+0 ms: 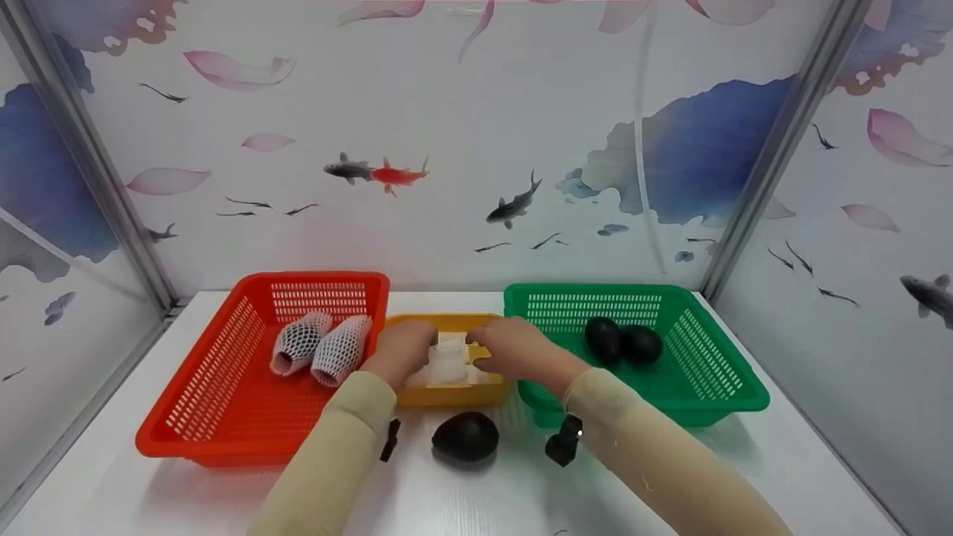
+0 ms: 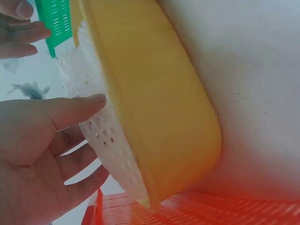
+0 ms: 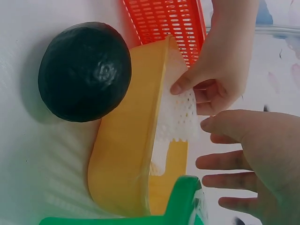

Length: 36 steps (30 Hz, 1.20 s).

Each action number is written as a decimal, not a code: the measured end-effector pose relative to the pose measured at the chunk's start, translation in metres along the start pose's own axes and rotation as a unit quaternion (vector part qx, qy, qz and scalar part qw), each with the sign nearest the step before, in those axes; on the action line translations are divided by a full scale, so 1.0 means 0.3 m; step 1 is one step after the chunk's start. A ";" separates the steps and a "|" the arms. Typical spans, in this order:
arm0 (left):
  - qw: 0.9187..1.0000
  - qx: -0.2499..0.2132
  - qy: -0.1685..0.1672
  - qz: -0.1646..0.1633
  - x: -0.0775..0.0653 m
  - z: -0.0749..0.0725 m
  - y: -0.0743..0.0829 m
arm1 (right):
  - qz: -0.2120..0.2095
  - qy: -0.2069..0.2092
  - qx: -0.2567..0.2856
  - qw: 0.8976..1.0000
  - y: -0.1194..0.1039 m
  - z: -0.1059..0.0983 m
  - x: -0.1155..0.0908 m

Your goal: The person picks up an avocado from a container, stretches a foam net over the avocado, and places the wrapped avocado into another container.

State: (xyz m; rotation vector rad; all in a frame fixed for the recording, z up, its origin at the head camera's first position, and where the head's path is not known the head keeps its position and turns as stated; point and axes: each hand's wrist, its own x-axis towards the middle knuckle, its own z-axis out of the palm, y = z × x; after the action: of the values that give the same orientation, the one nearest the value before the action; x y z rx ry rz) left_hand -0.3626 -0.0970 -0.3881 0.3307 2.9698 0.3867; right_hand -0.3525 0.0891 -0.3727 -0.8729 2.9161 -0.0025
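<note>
My left hand [image 1: 403, 348] reaches into a yellow basket [image 1: 454, 396] and pinches a white foam net [image 2: 101, 129] with thumb and fingertips. More white foam netting [image 1: 449, 365] lies inside. My right hand [image 1: 517, 348] hovers over the basket's right side, its fingers [image 3: 225, 161] spread and apart from the net. In front of the basket, a dark, glossy avocado-like fruit [image 1: 466, 437] rests on the white table; it shows dark green in the right wrist view.
A red basket [image 1: 216, 447] on the left holds two fruits in foam nets [image 1: 298, 344]. To the right, a green basket [image 1: 715, 406] holds two bare dark fruits [image 1: 604, 340]. Printed panels [image 1: 461, 246] wall in the back and sides of the table.
</note>
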 end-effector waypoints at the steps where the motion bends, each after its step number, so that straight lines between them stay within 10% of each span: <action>1: 1.000 0.005 0.005 0.002 -0.003 -0.007 0.002 | 0.003 0.005 0.001 1.000 0.000 -0.002 -0.002; 19: 0.997 0.025 0.065 0.025 -0.103 -0.108 0.031 | -0.044 0.145 -0.002 0.988 -0.002 -0.029 -0.046; 36: 0.994 -0.069 0.023 0.082 -0.213 -0.101 0.041 | -0.234 0.317 -0.022 0.919 0.005 0.011 -0.127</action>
State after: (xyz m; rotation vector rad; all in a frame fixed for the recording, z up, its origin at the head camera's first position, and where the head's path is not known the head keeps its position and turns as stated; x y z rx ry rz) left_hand -0.3029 -0.1076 -0.3494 0.5591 2.9497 0.6223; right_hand -0.3213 0.1114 -0.3726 -1.8599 3.1582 -0.3132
